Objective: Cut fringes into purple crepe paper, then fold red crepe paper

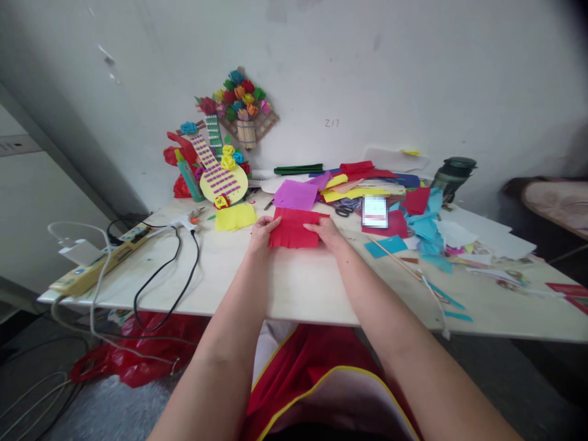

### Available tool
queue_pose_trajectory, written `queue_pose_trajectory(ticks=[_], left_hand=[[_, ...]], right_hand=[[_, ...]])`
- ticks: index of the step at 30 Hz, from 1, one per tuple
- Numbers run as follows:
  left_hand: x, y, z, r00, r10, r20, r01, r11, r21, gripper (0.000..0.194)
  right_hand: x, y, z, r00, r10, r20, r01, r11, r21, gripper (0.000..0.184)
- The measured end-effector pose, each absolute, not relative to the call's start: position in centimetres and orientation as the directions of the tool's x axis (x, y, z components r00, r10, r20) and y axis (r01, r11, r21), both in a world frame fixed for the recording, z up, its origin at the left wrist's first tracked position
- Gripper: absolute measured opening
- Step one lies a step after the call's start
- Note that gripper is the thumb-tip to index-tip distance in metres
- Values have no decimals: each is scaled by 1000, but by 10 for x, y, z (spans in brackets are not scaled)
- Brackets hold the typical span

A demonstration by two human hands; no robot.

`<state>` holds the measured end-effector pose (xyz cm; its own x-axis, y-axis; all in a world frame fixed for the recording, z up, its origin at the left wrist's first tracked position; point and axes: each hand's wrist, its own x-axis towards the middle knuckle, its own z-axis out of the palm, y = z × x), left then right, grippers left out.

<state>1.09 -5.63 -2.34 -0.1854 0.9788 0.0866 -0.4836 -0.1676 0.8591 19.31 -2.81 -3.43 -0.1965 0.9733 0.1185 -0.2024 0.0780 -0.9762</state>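
Observation:
A red sheet of paper (294, 229), creased into pleats, lies on the pale table (294, 288) in front of me. My left hand (263, 233) pinches its left edge with closed fingers. My right hand (327, 231) grips the right edge, thumb on top of the paper. A purple sheet (295, 194) lies just behind the red one, and a yellow sheet (236, 217) sits to the left of it.
Scissors (342, 211), a phone (375, 211), a thin wooden stick (395, 258) and several coloured paper scraps cover the table's right half. A paper guitar (219, 174) and paper flower basket (244, 107) lean on the wall. A power strip (98, 260) with cables lies left. A dark bottle (452, 174) stands far right.

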Motion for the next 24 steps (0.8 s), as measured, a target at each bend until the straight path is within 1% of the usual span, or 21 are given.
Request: queue_pose_trajectory(ticks=[3, 6, 11, 16, 20, 22, 24], left_hand=[[10, -55, -25, -167, 982, 90, -501, -163, 850, 38], [9, -53, -28, -175, 977, 124, -525, -199, 827, 41], [7, -50, -31, -174, 968, 178, -503, -243, 830, 53], [8, -50, -31, -149, 969, 199, -507, -248, 825, 47], [9, -53, -29, -106, 984, 143, -521, -177, 835, 35], [10, -55, -27, -132, 986, 104, -519, -158, 840, 31], [10, -55, -27, -164, 983, 83, -528, -159, 834, 30]], right_hand=[[193, -29, -34, -195, 974, 113, -199, 74, -977, 34], [193, -30, -33, -205, 973, 110, -195, 69, -978, 34], [193, -33, -31, -205, 970, 128, -186, 90, -979, 32], [194, -32, -31, -204, 972, 119, -174, 83, -981, 30], [195, -31, -33, -198, 975, 102, -179, 66, -982, 29], [195, -30, -34, -196, 976, 98, -185, 61, -981, 30], [195, -29, -35, -184, 977, 104, -189, 69, -980, 31]])
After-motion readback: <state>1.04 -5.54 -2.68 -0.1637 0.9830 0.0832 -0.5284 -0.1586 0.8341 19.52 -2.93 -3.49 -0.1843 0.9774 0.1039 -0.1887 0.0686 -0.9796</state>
